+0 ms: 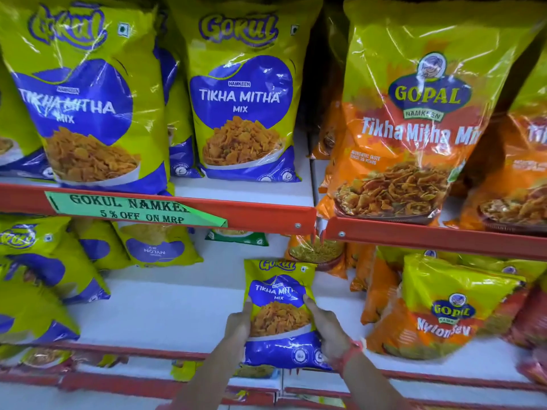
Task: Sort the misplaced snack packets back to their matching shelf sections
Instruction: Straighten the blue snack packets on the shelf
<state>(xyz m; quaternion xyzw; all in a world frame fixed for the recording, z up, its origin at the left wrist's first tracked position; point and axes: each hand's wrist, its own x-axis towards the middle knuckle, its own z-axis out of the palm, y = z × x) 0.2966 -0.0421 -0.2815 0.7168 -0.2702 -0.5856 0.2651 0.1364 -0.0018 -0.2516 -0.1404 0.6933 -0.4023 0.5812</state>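
Note:
A small yellow-and-blue Gokul Tikha Mitha Mix packet point(279, 312) stands upright at the front of the middle shelf point(177, 315). My left hand point(238, 321) grips its left edge and my right hand point(328, 327) grips its right edge. Two large Gokul Tikha Mitha packets point(242, 99) stand on the upper shelf above, at left and centre. Orange-and-yellow Gopal Tikha Mitha Mix bags point(414, 113) fill the upper right section.
A green Gokul Namkeen offer label point(130, 210) hangs on the red shelf rail point(266, 216). Gokul packets point(44, 276) lean at the middle shelf's left; Gopal Nylon Sev bags point(444, 309) crowd its right. A lower shelf point(148, 377) holds more packets.

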